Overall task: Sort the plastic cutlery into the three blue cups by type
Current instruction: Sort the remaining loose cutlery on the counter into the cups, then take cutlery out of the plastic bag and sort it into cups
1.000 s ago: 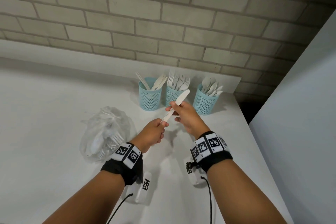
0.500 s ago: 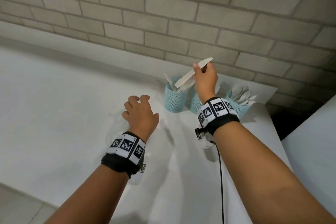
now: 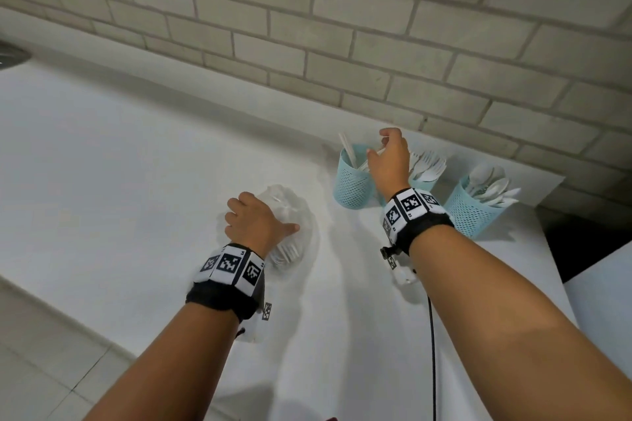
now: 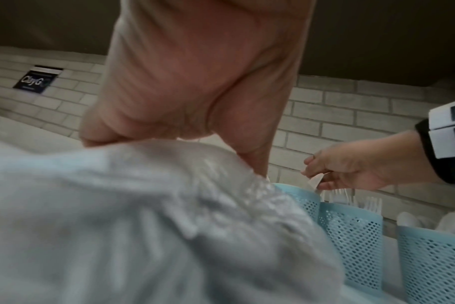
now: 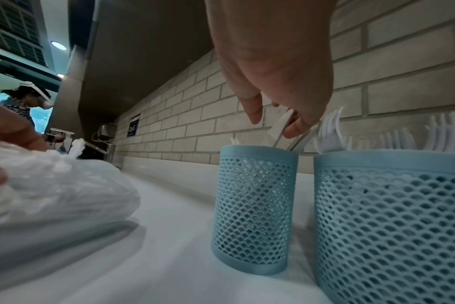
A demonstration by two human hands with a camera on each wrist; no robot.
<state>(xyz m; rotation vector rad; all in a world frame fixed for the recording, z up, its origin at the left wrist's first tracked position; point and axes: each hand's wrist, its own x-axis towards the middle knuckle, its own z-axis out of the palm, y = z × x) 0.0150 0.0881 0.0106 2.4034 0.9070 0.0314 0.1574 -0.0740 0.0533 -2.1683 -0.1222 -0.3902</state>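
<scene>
Your right hand (image 3: pixel 390 161) hangs over the leftmost blue cup (image 3: pixel 352 181), its fingers (image 5: pixel 296 125) pinched on a white plastic knife (image 5: pixel 279 128) whose lower end already sits inside that cup. In the head view your hand covers nearly all of the knife, so only a sliver shows by your thumb; the right wrist view gives the clearest look at it, leaning among other white handles in the cup.

Your left hand (image 3: pixel 254 222) rests on top of the clear plastic bag (image 3: pixel 290 232) of cutlery lying on the white bench (image 3: pixel 102 181). From the left wrist view the fingers (image 4: pixel 96 131) curl down into the bag's film (image 4: pixel 143 205) and seem to grip it, though that picture is blurred and the fingertips are buried in the plastic. White forks (image 3: pixel 285 255) show faintly through the bag near your wrist; the rest of its contents cannot be made out.

The middle blue cup (image 5: pixel 392 222) holds forks (image 3: pixel 429 164), tines up, and stands just beside the knife cup; your right wrist band hides most of it in the head view. The rightmost blue cup (image 3: pixel 473 212) holds spoons (image 3: pixel 489 184) and stands a little apart, near the bench's end. All three cups stand close to the brick wall (image 3: pixel 342 27). The right wrist view cuts the fork cup off at its edge.
</scene>
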